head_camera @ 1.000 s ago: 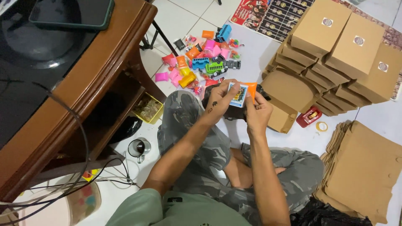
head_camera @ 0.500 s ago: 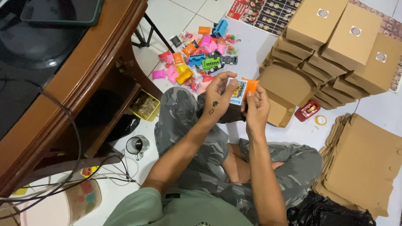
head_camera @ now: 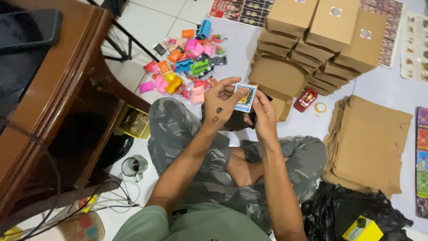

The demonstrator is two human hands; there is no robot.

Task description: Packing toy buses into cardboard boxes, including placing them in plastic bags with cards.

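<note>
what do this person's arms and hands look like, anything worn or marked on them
Both arms are bare from the short sleeves of a pale green T-shirt down to the fingers. The left hand has two small dark tattoo marks on its back. The right hand shows no marks. No gloves, watch, rings or bracelets can be seen.

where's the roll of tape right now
In the head view, the roll of tape lies on the floor right of centre, just right of the small red object, between the stacked cardboard boxes and the flat cardboard sheets.
</note>
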